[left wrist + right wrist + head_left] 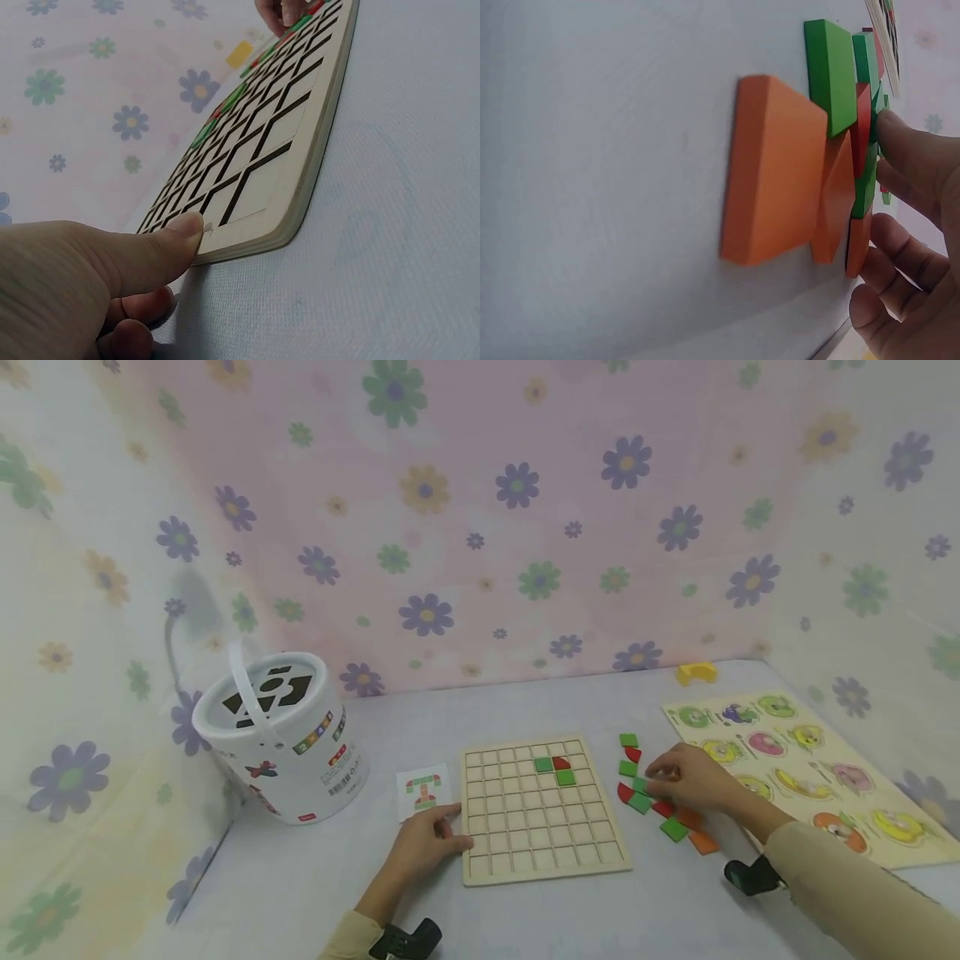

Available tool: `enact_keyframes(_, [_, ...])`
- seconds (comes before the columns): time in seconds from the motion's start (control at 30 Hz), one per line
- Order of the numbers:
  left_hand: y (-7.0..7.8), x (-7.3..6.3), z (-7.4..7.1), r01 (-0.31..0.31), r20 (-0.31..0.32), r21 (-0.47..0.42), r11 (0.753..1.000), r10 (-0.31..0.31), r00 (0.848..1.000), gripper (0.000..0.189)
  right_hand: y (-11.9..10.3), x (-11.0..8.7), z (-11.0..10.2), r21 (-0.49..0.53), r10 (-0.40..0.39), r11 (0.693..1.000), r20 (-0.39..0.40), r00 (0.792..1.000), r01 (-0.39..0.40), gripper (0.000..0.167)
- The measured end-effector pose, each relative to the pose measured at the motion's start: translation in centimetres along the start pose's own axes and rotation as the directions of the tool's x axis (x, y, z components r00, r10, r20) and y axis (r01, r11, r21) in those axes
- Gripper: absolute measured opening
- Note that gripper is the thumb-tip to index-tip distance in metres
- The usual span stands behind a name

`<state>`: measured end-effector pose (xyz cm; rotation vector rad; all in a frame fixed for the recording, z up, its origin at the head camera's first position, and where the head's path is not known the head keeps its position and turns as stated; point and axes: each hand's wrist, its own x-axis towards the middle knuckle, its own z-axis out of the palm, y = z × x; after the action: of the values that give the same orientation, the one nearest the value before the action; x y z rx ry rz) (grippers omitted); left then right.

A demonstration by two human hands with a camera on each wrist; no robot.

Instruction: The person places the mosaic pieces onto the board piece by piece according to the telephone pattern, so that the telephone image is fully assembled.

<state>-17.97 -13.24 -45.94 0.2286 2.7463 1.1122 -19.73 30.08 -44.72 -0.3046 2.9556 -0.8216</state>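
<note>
A wooden grid board (540, 827) lies on the table, with two green square tiles (566, 777) and a red quarter-round tile (561, 762) in its upper right cells. My left hand (422, 843) is at the board's left edge. In the left wrist view the left thumb (176, 232) rests on the board's rim, with other fingers bent below it. Among loose tiles right of the board, my right hand (690, 779) pinches a green tile (640, 785) at its fingertips. Closer to the right wrist camera lie orange tiles (787, 172) and a green square tile (832, 79).
A small pattern card (423, 787) lies left of the board. Behind it stands a white lidded bucket (281, 743) with a handle. A fruit puzzle board (810, 768) lies at the right. A yellow piece (697, 673) sits at the back edge.
</note>
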Motion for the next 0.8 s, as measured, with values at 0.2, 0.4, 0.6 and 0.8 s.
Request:
enact_keyframes(0.2, [0.05, -0.04, 0.02, -0.027, -0.006, -0.003, 1.0, 0.027, 1.0, 0.063, 0.23, 0.34, -0.06, -0.038, -0.043, 0.998, -0.025, 0.999, 0.042, 0.024])
enact_keyframes(0.4, [-0.1, 0.06, -0.04, -0.042, -0.007, 0.002, 0.999, 0.042, 0.999, 0.064, 0.25, 0.68, -0.21, -0.028, -0.043, 0.999, -0.014, 0.999, 0.043, 0.028])
enact_keyframes(0.6, [-0.1, 0.08, -0.16, -0.041, 0.011, -0.007, 0.999, 0.041, 0.999, 0.065, 0.05, 0.51, -0.16, -0.002, -0.054, 0.999, 0.017, 0.998, 0.054, 0.034])
enact_keyframes(0.8, [-0.08, 0.06, -0.07, -0.034, 0.026, -0.014, 0.999, 0.034, 0.999, 0.064, 0.11, 0.22, 0.04, -0.008, -0.054, 0.998, 0.016, 0.998, 0.054, 0.03])
